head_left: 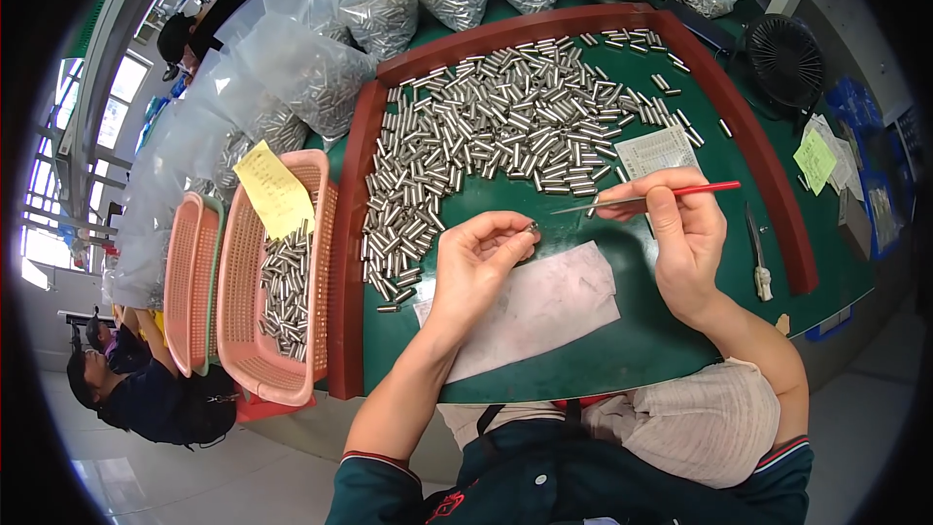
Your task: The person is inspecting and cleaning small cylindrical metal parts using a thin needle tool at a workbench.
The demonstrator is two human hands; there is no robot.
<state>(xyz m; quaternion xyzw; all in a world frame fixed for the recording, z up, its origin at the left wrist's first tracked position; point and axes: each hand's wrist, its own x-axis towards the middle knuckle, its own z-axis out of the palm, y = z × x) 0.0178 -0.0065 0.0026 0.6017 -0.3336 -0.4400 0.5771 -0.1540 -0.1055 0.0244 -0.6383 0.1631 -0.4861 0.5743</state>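
My left hand (pixel 478 267) is closed, pinching a small metal cylinder (pixel 531 227) whose end shows at the fingertips. In my right hand (pixel 683 251) is a needle file (pixel 714 188), or a similar slim tool, with a red handle and a thin metal shaft. The shaft points left toward the held cylinder, and a gap lies between them. Under my left wrist a stained pale cloth (pixel 535 306) is spread on the green tabletop (pixel 641 340). Beyond both hands lies a large pile of shiny metal cylinders (pixel 505 112).
A dark red wooden frame (pixel 352 233) borders the work area. Left of it stand pink baskets (pixel 325 233), one holding cylinders and a yellow note (pixel 274 190). Filled plastic bags (pixel 379 15) line the back. At right are a knife-like tool (pixel 758 253) and a black fan (pixel 782 63).
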